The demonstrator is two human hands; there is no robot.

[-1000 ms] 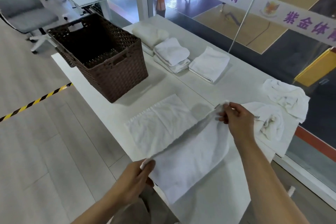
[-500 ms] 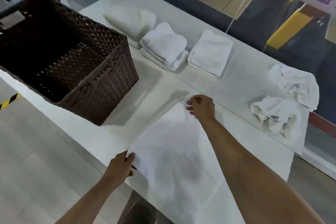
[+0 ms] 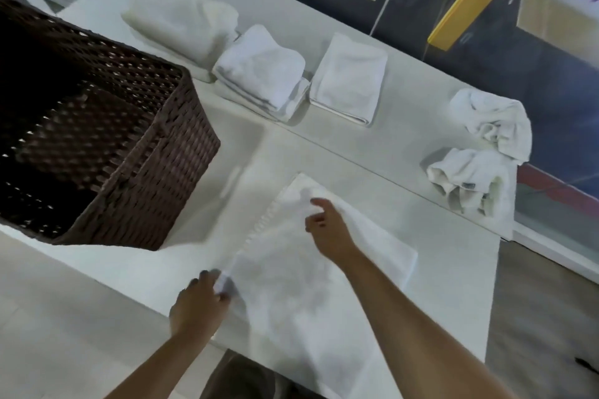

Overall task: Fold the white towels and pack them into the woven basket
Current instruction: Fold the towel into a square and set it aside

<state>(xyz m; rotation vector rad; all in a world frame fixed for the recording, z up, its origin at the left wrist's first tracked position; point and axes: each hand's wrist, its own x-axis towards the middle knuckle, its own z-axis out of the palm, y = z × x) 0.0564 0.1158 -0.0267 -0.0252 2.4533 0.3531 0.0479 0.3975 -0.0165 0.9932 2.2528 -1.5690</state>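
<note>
A white towel (image 3: 291,285), folded over on itself, lies flat on the white table (image 3: 372,155), its near end hanging over the front edge. My left hand (image 3: 201,301) pinches the towel's near left corner at the table's edge. My right hand (image 3: 324,227) is over the towel just short of its far corner, fingers loosely bent and holding nothing; the view is blurred. The brown woven basket (image 3: 168,172) stands at the left, and the part of its inside that I see holds no towel.
Three stacks of folded white towels (image 3: 181,26) (image 3: 262,71) (image 3: 351,78) lie in a row along the table's far side. Two crumpled towels (image 3: 496,120) (image 3: 470,178) sit at the right end by the glass wall. Bare floor lies beyond the front edge.
The lifted half of the towel has come down flat over the other half. My right hand has left the far corner and drawn back a little. My left hand stays on the near corner.
</note>
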